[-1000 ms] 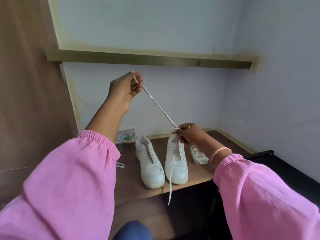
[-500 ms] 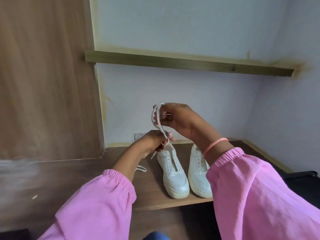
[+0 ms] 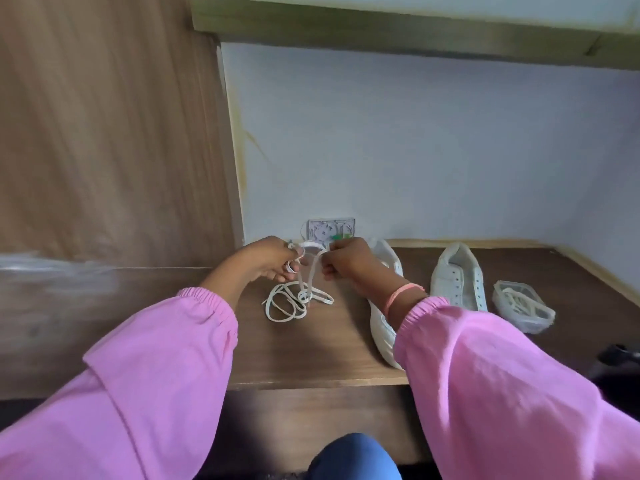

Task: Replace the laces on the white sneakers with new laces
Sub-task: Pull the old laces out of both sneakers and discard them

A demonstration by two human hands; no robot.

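Two white sneakers stand on the brown wooden table (image 3: 311,355), both without laces. The left sneaker (image 3: 382,327) is partly hidden behind my right arm; the right sneaker (image 3: 457,278) stands apart to its right. My left hand (image 3: 268,259) and my right hand (image 3: 346,261) are close together above the table, left of the sneakers, both pinching a white lace (image 3: 310,268) that arches between them. Its loose end drops onto a pile of white lace (image 3: 287,303) lying on the table below my hands.
A clear plastic pack (image 3: 523,306) with a coiled white lace lies right of the sneakers. A small printed packet (image 3: 330,232) leans on the back wall. A wooden panel (image 3: 104,133) closes the left side; a shelf (image 3: 381,32) runs overhead.
The lace came free of the right sneaker. Both hands came down and left with it, from a high stretched pull to just above the table, and lace now lies piled there.
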